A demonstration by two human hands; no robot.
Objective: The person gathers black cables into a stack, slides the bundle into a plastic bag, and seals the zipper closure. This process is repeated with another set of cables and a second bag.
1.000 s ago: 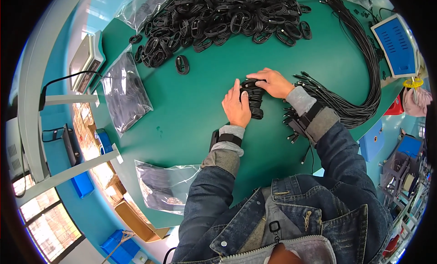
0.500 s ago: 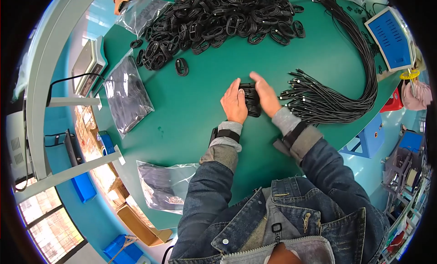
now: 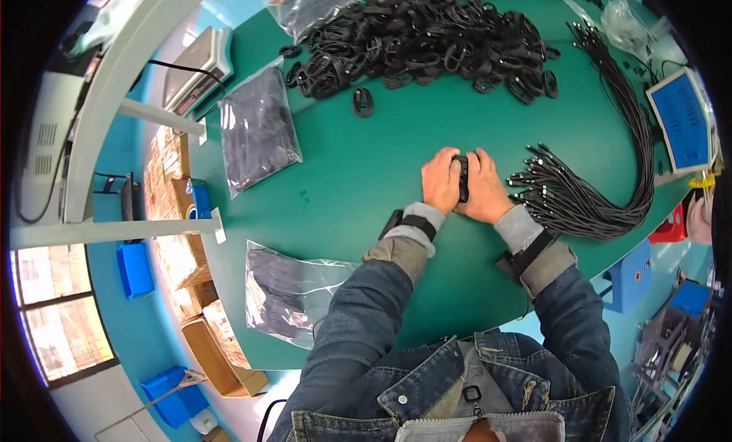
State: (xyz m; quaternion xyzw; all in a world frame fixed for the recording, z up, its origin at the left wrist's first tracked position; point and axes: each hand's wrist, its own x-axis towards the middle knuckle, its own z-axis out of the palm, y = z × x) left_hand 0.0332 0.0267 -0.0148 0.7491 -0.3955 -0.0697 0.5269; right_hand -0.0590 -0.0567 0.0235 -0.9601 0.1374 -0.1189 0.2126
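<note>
A small stack of coiled black cables [image 3: 462,178] stands between my hands above the middle of the green table. My left hand [image 3: 440,181] presses on its left side, fingers closed against it. On the other side my right hand [image 3: 486,189] is wrapped round the stack, its fingers bent over the top. Most of the stack is hidden by my fingers. To the right of my hands lies a bundle of long straight black cables [image 3: 591,207], its connector ends fanned out toward my right hand.
A large heap of coiled black cables [image 3: 427,41] covers the table's far side, with one single coil [image 3: 362,102] in front of it. Clear bags of cables lie at left [image 3: 261,129] and near left [image 3: 286,293]. A scale [image 3: 200,70] stands beyond; a blue-faced device [image 3: 681,120] sits far right.
My right hand, earlier blurred with fingers straighter beside the stack, now closes round it. The stack looks turned and narrower between my hands. The whole view has shifted, and the co-worker's hands have mostly left it.
</note>
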